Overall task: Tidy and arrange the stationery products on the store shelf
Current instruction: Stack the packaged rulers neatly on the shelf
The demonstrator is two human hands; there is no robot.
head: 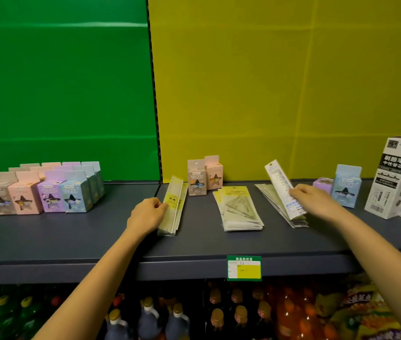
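Note:
My left hand [148, 214] grips a stack of ruler packs with yellow labels [173, 207], tilted up on its long edge on the grey shelf [96, 231]. My right hand [316, 200] pinches one white ruler pack [283, 187], lifted at an angle above a flat pile of similar packs [272, 201]. Between the two hands lies a pile of set-square packs with yellow header cards [240, 209].
A block of pastel star boxes [45, 190] stands at the left. Two more star boxes [204, 177] stand at the back, and a blue one [346, 186] and a purple one [322, 184] at right, beside white pen cartons [400, 180]. Bottles fill the shelf below.

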